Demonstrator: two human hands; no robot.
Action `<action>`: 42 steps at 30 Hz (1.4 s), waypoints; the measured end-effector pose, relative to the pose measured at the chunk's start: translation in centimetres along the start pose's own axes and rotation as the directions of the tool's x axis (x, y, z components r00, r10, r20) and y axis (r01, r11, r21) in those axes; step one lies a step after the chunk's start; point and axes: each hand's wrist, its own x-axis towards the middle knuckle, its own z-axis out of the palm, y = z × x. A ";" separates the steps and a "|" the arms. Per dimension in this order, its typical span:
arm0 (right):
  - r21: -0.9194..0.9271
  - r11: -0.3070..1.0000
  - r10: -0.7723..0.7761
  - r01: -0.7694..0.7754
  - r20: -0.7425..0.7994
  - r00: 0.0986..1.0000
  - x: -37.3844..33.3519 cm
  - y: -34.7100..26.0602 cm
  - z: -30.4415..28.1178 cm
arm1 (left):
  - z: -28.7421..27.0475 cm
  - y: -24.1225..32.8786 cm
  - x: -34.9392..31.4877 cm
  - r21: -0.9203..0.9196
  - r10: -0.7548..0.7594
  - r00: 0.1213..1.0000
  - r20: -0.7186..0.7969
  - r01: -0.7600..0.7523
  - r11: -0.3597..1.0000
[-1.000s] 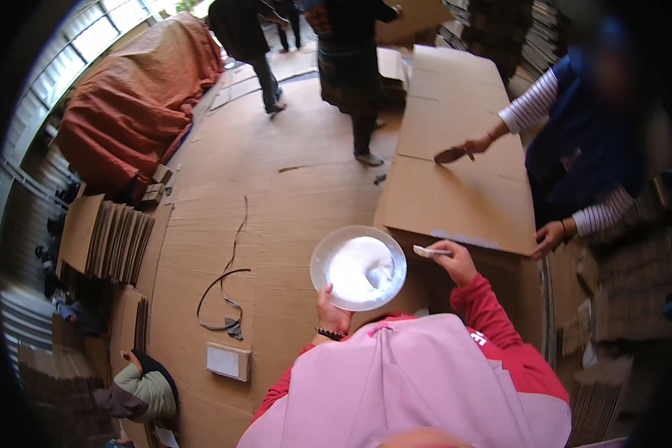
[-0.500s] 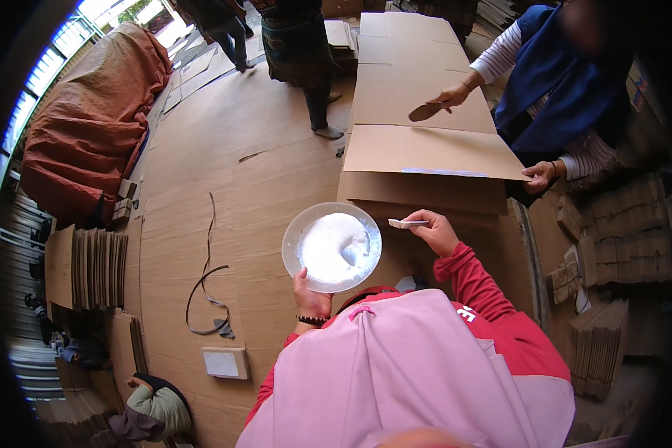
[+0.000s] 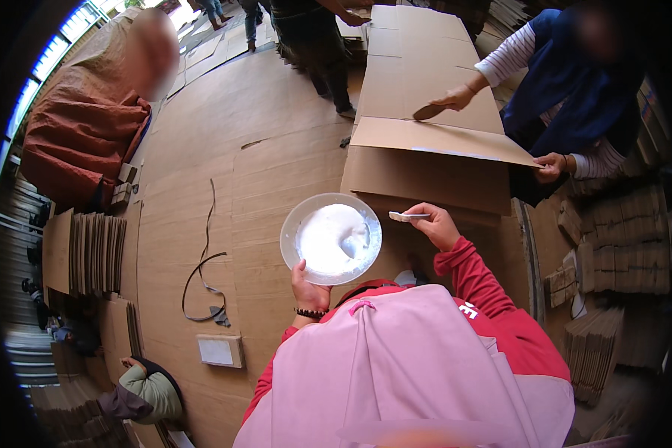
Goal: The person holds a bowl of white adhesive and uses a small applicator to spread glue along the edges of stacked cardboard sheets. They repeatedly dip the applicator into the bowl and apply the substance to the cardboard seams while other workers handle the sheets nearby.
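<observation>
A round whitish plastic bowl [image 3: 288, 240] holds a mound of white paste [image 3: 322, 237] with a hollow scooped into its right side. My left hand [image 3: 310, 291] grips the bowl's near left edge, thumb over the rim. Just right of the bowl, my right hand [image 3: 439, 228] is closed around the handle of a spoon [image 3: 408, 216]. Some white paste sits on the spoon's tip, which is apart from the bowl.
A long cardboard sheet [image 3: 418, 82] lies ahead; a co-worker's hand [image 3: 458, 97] presses a brown paddle [image 3: 428, 112] to its crease. Cardboard stacks [image 3: 97, 252] stand left, bundles [image 3: 623, 239] right. A black strap [image 3: 201, 276] and a small box [image 3: 220, 351] lie on the floor.
The co-worker's paddle has come down to the crease, and the near flap is tilted up more. Another person at the far end has moved right, reaching toward the sheet. My hands keep nearly the same pose.
</observation>
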 end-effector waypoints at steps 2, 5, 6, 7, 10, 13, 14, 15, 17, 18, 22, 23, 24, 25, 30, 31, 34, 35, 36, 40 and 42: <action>0.001 1.000 -0.003 0.003 0.004 1.000 0.1 0.0 0.1 | 0.0 0.0 0.0 0.001 0.001 1.000 -0.008 -0.001 1.000; -0.007 1.000 -0.012 0.012 0.002 1.000 0.2 -0.1 0.2 | 0.2 0.0 -0.1 -0.003 0.003 1.000 -0.009 -0.003 1.000; -0.008 1.000 -0.010 0.010 0.000 1.000 0.1 -0.2 0.2 | 0.2 0.0 -0.1 0.000 0.005 1.000 -0.007 -0.005 1.000; -0.010 1.000 -0.007 0.007 0.000 1.000 0.1 -0.3 0.2 | 0.3 0.0 -0.2 0.000 0.006 1.000 -0.011 -0.006 1.000; -0.031 0.999 0.019 -0.019 0.006 1.000 0.1 -1.0 0.2 | 0.3 0.0 -0.1 -0.014 0.013 1.000 -0.001 -0.013 1.000; -0.030 0.999 -0.029 0.032 0.096 0.995 0.3 -2.1 1.0 | 0.2 -0.1 0.0 -0.012 0.020 0.999 0.029 -0.020 1.000; -0.054 0.998 -0.021 0.027 0.105 0.994 0.3 -2.7 1.5 | 0.2 0.0 -0.1 -0.009 0.029 0.999 0.037 -0.029 1.000; -0.029 0.997 -0.067 0.072 0.134 0.989 0.3 -3.2 2.2 | 0.2 0.1 -0.2 -0.010 0.035 0.998 0.043 -0.034 0.999; -0.201 0.958 -0.147 0.203 0.261 0.954 0.6 -4.1 4.0 | 0.4 0.2 -0.2 -0.014 0.039 0.998 0.054 -0.038 0.999; -0.273 0.921 -0.182 0.278 0.330 0.926 0.7 -4.7 4.7 | 0.5 0.2 -0.3 -0.004 0.049 0.997 0.058 -0.049 0.999; -0.612 0.455 -0.175 0.647 0.651 0.739 2.5 -5.9 7.8 | 0.4 0.2 -0.4 0.000 0.081 0.994 0.068 -0.081 0.997; -0.640 0.344 -0.124 0.686 0.694 0.710 3.0 -5.9 8.5 | 0.3 0.0 -0.3 -0.004 0.099 0.993 0.065 -0.099 0.995; -0.652 0.225 -0.072 0.724 0.730 0.680 3.4 -5.9 9.2 | 0.1 -0.1 -0.2 -0.009 0.118 0.991 0.061 -0.118 0.993; -0.647 0.103 -0.016 0.756 0.759 0.651 3.8 -5.9 9.7 | -0.1 -0.1 -0.1 0.007 0.132 0.990 0.056 -0.132 0.991; -0.596 0.040 0.230 0.802 0.786 0.573 5.7 -6.4 10.9 | -1.3 -0.7 0.4 0.117 0.239 0.971 -0.003 -0.237 0.964; -0.590 0.090 0.263 0.802 0.791 0.553 6.0 -6.4 10.9 | -1.5 -0.8 0.5 0.121 0.248 0.969 0.005 -0.247 0.962; -0.575 0.324 0.323 0.751 0.813 0.484 6.8 -6.0 10.1 | -1.8 -1.0 0.7 0.138 0.259 0.966 -0.010 -0.255 0.957; -0.557 0.419 0.320 0.717 0.829 0.458 7.0 -5.7 9.4 | -1.8 -1.0 0.7 0.133 0.265 0.964 -0.032 -0.258 0.957; -0.561 0.564 0.279 0.606 0.820 0.500 7.0 -5.1 8.3 | -1.7 -1.0 0.8 0.135 0.259 0.963 -0.070 -0.249 0.959; -0.233 0.972 0.149 -0.020 0.554 0.819 5.3 -1.4 1.5 | -1.3 0.1 1.1 -0.041 0.294 0.955 -0.044 -0.296 0.954; -0.343 0.939 0.062 -0.011 0.136 0.989 4.2 1.3 -1.8 | -1.4 0.8 0.8 -0.047 0.304 0.951 -0.064 -0.307 0.950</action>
